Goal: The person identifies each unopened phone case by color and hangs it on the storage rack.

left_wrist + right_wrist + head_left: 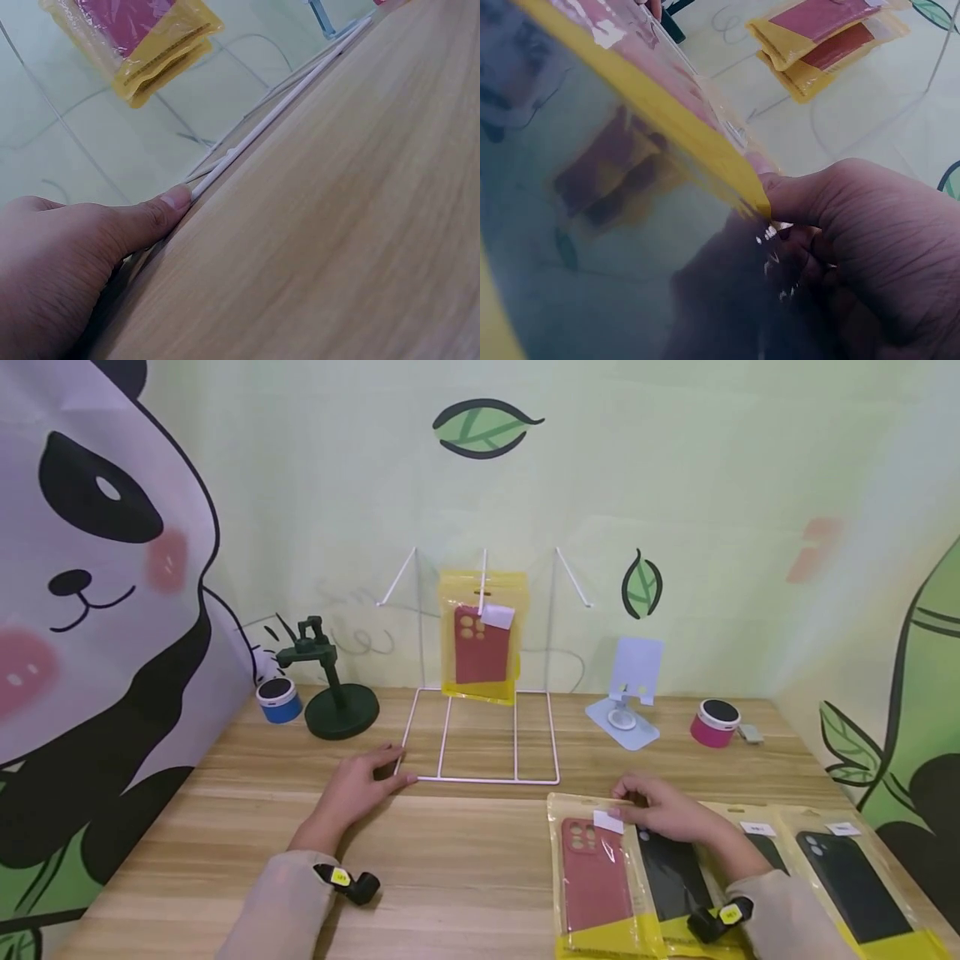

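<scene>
Wooden table (465,868): before me, leaf-printed wall (315,468) behind.
Left hand (358,789): stretched forward, grips white rack (487,781).
Right hand (663,807): pinches red-case packet (598,889) on top.

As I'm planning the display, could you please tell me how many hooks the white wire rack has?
3: the left hook and right hook, both bare, and the middle hook, which holds bagged phone cases. No others show.

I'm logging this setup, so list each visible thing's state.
White rack: standing; outer hooks bare
Hanging packets: on middle hook
Loose red packet: on table, corner pinched
Dark packets: lying on table
Left hand: touching rack's near-left corner
Right hand: pinching loose red packet
Pale phone stand: unfolded
Green stand: upright
Blue speaker: upright
Pink speaker: upright
</scene>
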### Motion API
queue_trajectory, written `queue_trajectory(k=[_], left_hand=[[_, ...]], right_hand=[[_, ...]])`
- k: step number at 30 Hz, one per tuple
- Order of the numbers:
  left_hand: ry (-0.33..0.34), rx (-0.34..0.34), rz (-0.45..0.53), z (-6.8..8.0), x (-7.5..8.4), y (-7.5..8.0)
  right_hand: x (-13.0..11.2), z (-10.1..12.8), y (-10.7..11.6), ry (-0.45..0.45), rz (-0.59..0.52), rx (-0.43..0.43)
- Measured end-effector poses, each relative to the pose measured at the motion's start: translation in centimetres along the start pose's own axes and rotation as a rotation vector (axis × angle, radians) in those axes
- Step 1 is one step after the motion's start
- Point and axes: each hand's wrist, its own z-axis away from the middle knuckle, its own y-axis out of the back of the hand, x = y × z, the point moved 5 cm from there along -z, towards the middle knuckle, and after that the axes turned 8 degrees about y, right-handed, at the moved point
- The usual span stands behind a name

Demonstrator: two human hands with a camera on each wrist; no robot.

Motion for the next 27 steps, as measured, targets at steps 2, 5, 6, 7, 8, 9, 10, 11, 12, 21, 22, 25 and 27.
queue_trajectory(k=[2,5,6,7,8,9,10,11,12,21,22,25,27], left_hand=[[-0.002,0.001,0.000,0.0,0.0,0.0],[-0.008,0.003,0.002,0.0,0.0,0.0],[-0.008,0.004,0.002,0.0,0.0,0.0],[-0.008,0.005,0.003,0.0,0.0,0.0],[-0.006,0.005,0.003,0.0,0.0,0.0],[-0.006,0.005,0.002,0.0,0.0,0.0],[-0.003,0.005,0.004,0.0,0.0,0.0],[-0.003,0.005,0.003,0.0,0.0,0.0],[0.000,0.003,0.005,0.1,0.0,0.0],[0.010,-0.007,0.010,0.1,0.1,-0.2],[0.008,-0.005,0.011,0.0,0.1,-0.2],[0.005,-0.004,0.016,0.0,0.1,-0.1],[0.002,-0.005,0.014,0.0,0.0,-0.1]], right_hand=[[0.0,0.0,0.0,-0.008,0.019,0.013],[0.2,0.0,0.1,-0.039,0.034,0.037],[0.8,0.1,0.1,-0.051,0.035,0.044],[1.1,0.1,0.2,-0.060,0.028,0.054],[1.2,0.2,0.3,-0.071,0.018,0.066],[1.3,0.2,0.3,-0.082,0.008,0.079],[1.4,0.3,0.4,-0.093,-0.007,0.095],[1.3,0.3,0.5,-0.103,-0.031,0.113],[1.3,0.4,0.6,-0.116,-0.052,0.130],[-0.9,-0.2,1.8,-0.149,-0.234,0.229],[-1.4,-0.3,1.9,-0.134,-0.237,0.221],[-3.4,-0.9,2.2,-0.083,-0.222,0.159],[-5.2,-1.4,2.3,-0.027,-0.206,0.114]])
